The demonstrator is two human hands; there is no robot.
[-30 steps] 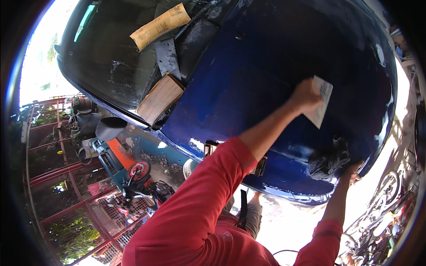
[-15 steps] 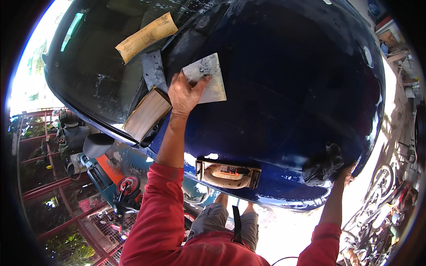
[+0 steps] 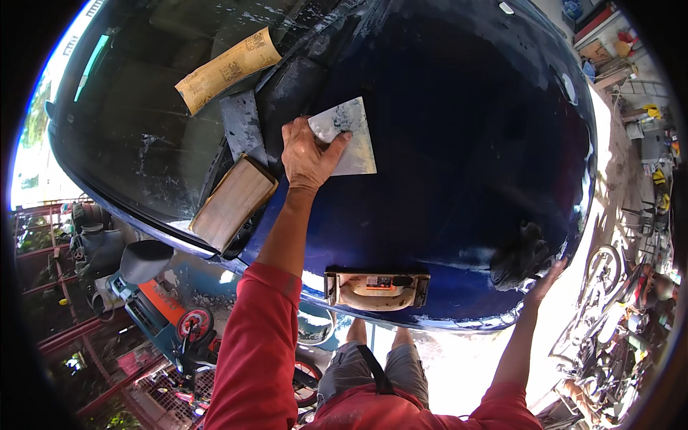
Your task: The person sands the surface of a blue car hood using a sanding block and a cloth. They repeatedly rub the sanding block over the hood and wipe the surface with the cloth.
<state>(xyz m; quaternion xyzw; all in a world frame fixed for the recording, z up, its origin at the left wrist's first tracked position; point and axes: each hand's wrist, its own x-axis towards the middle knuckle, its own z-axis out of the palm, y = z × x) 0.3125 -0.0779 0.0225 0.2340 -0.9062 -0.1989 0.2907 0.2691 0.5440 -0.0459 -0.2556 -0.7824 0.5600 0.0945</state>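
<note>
Head view: the left hand [image 3: 304, 156] pinches a pale sheet [image 3: 358, 147] at twelve o'clock over the blue car [image 3: 444, 179]. At four o'clock, the right hand [image 3: 549, 281] is by the car's edge; I can't tell if it grips.

The blue car hood [image 3: 444, 179] is shining like smooth painted metal, with rough whitish patches showing along its edge. The windshield [image 3: 122, 136] is gleaming as dark, smeared glass. The sandpaper [image 3: 229, 70] is looking papery and matt, the block [image 3: 234, 203] is showing wood grain, the sheet [image 3: 362, 147] is looking smooth but stained, and the sleeve [image 3: 251, 344] is appearing as matt cloth.
</note>
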